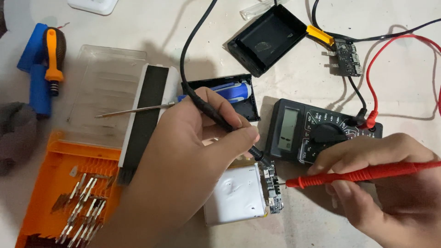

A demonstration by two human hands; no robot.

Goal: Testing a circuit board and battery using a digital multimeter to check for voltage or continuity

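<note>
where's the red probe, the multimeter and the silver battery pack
red probe (pixel 363 174), head view, middle of its red shaft
multimeter (pixel 288 129), head view, on its grey display
silver battery pack (pixel 236 195), head view, centre of its flat silver face

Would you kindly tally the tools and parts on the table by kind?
Test probes: 2, black in the left hand, red in the right hand
Multimeter: 1
Screwdrivers: 2, blue and orange
Circuit boards: 2, and
Battery pack: 1
Total: 8
</note>
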